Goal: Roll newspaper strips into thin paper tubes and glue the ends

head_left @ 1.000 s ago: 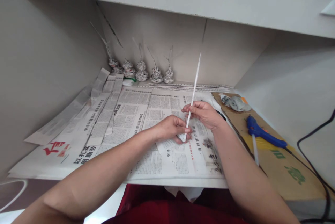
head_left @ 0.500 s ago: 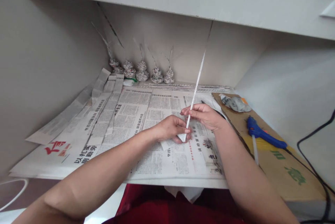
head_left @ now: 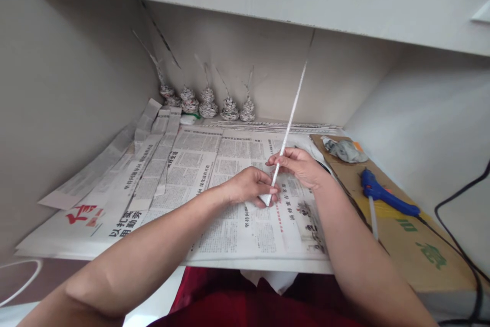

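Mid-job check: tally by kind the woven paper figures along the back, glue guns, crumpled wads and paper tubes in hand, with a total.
Woven paper figures: 5
Glue gun: 1
Crumpled wad: 1
Paper tube in hand: 1
Total: 8

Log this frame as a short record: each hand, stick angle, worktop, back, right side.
left hand: grip closed on the lower end of the paper stick
right hand: fingers on the same stick, higher up
stick angle: tilted, top leaning right
worktop: newspaper spread out; loose paper strips on the left
back: five woven paper figures in a row; thin sticks lying to their right
right side: blue glue gun on cardboard, grey crumpled bundle behind it
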A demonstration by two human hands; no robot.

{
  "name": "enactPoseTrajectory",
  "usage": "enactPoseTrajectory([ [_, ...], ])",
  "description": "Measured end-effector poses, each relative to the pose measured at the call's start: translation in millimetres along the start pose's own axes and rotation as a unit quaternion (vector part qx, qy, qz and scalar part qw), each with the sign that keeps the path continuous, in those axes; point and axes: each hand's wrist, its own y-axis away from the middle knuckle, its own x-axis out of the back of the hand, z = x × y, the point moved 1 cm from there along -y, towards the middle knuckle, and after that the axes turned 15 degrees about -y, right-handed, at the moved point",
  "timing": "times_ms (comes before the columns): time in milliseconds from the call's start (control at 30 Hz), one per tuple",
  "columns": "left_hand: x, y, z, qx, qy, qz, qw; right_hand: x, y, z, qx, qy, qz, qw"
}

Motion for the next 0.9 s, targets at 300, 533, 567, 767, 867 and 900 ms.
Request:
enactPoseTrajectory([
  [300,1.6,1.0,1.2,0.0,0.0,0.006,1.0,-0.1,0.1,-0.8,0.019,-0.009,0.021,1.0],
  [533,2.8,-1.0,-1.1,0.006,0.006,0.01,1.0,-2.1,0.9,-2.1,0.011,0.004,-0.01,1.0],
  [567,2.8,-1.1,-1.1,0.011,0.007,0.012,1.0,-2.0,0.2,-1.5,0.012,0.005,0.007,1.0],
  [767,4.3,0.4,1.0,0.016,-0.001,0.01,1.0,-1.3,0.7,-0.9,-0.003,-0.007,-0.04,0.999],
  [867,5.1,0.8,1.5,0.013,0.002,0.006,1.0,0.1,0.2,1.0,-0.006,0.001,-0.045,0.999],
  [900,5.2,0.8,1.5,0.014,0.004,0.005,1.0,0.9,-0.8,2.1,0.002,0.006,-0.029,1.0],
])
